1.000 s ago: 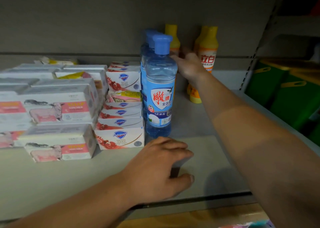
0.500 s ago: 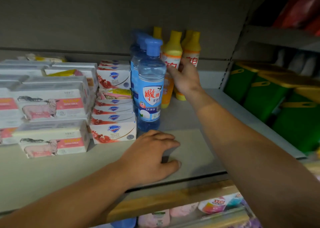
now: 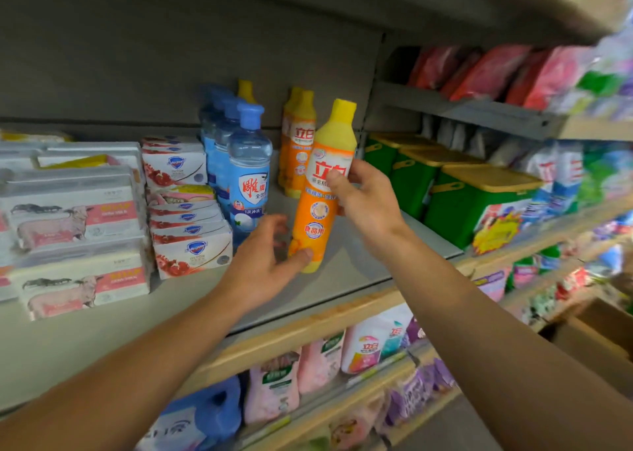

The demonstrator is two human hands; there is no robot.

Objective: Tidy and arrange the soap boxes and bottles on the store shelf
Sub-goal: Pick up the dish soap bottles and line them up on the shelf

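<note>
Fingers (image 3: 334, 179) of right hand (image 3: 368, 203) clamped on orange bottle (image 3: 320, 190) mid-label; left hand (image 3: 263, 258) pinches base. Rigid, likely slick plastic, moderately heavy; hold body, not cap.

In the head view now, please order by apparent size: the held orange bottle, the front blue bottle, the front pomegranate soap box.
1. Orange bottle with yellow cap, though nearer the camera.
2. Clear blue bottle.
3. White pomegranate soap box.
</note>
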